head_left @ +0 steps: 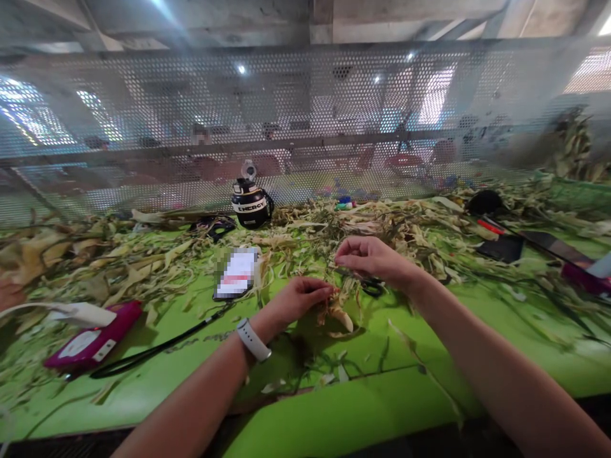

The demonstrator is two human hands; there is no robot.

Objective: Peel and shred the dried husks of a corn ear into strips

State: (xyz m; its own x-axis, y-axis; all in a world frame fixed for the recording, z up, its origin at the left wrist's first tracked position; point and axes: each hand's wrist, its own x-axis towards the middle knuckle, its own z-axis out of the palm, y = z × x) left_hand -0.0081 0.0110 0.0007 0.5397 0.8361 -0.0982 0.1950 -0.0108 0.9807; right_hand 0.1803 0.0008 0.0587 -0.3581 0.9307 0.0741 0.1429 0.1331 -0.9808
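My left hand [301, 299], with a white band on its wrist, pinches a small bundle of dried corn husk [338, 316] that hangs below the fingertips. Just above and to the right is my right hand [370, 257], its thumb and fingers pressed together; whatever may be between them is too small to make out. Under the right hand lie what look like scissors [372, 289] with black handles, partly hidden. Loose husk scraps [334, 375] are scattered on the green tabletop [401, 413] in front of the hands.
A phone [237, 273] with a lit screen lies left of my hands, behind a magenta power bank [95, 337] with a white plug. A black bottle [251, 203] stands before the perforated metal screen [305, 114]. Husk strips [405, 222] heap along the back. Another person's hand [10, 296] shows far left.
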